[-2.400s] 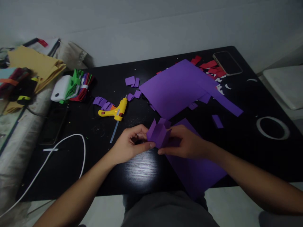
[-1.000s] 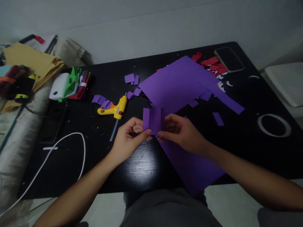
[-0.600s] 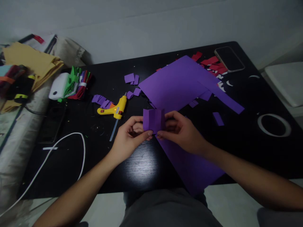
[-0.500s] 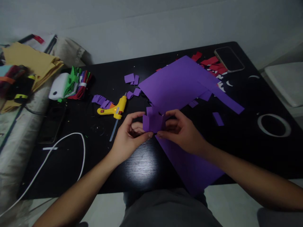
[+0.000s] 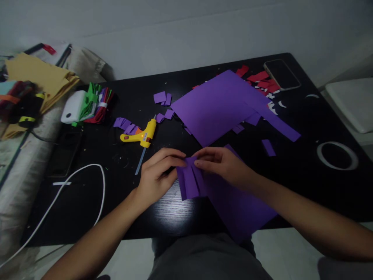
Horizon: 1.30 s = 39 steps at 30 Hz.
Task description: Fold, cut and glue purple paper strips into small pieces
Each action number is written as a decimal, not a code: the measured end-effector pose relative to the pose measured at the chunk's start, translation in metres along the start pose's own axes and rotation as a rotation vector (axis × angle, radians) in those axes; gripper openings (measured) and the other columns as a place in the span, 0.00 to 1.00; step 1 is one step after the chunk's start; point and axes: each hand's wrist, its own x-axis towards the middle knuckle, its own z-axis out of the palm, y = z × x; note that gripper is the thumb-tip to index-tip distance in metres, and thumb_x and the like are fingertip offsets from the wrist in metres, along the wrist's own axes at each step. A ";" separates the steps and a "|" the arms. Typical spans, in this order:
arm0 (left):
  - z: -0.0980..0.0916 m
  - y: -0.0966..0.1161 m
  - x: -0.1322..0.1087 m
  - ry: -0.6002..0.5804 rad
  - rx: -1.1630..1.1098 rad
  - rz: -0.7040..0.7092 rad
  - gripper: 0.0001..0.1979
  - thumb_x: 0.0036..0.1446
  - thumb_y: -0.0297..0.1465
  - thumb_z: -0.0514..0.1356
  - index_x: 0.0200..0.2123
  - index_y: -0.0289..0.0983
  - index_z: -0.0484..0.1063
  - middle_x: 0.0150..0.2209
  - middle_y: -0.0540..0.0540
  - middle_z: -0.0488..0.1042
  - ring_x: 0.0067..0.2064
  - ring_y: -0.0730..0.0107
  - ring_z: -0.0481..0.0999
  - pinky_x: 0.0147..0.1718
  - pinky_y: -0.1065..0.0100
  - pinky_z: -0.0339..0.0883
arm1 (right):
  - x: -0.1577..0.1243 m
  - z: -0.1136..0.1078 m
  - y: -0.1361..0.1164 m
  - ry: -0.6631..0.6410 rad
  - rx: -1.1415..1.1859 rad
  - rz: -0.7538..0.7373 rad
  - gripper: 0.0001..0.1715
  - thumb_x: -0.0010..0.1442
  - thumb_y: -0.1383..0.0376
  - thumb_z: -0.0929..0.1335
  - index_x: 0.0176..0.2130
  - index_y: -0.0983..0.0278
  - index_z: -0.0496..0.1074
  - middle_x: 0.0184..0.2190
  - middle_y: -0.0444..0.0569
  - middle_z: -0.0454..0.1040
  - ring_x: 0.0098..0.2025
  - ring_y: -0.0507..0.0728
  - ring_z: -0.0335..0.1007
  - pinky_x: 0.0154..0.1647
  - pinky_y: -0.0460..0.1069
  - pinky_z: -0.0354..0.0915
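A small folded purple paper piece (image 5: 190,182) with lengthwise creases hangs between my two hands over the black table. My left hand (image 5: 160,171) has its fingers closed on the piece's upper left edge. At its upper right edge, my right hand (image 5: 218,161) pinches it between thumb and fingers. Beneath the right hand and forearm lies a purple sheet (image 5: 241,210), partly hidden by them. Just beyond the hands rests a larger purple sheet (image 5: 217,107). A yellow glue gun (image 5: 141,134), its small light glowing and a glue stick (image 5: 140,160) in its rear, lies left of the hands.
Small purple paper pieces (image 5: 159,97) lie near the glue gun. Red scraps (image 5: 258,76) and a phone (image 5: 282,74) are at the back right, a white ring (image 5: 337,156) nearer. A white cable (image 5: 101,194) loops at the left, below a second phone (image 5: 64,153).
The purple piece has come lower and nearer to me and is turned, so its creased face shows hanging down. Both hands now grip its top edge instead of its sides.
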 end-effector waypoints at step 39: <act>0.009 0.016 -0.001 0.071 -0.134 -0.233 0.04 0.60 0.27 0.70 0.39 0.37 0.81 0.33 0.51 0.83 0.33 0.77 0.81 0.34 0.77 0.74 | -0.015 0.013 0.004 0.201 -0.505 -0.606 0.03 0.64 0.65 0.75 0.41 0.60 0.82 0.36 0.42 0.86 0.37 0.52 0.83 0.40 0.44 0.76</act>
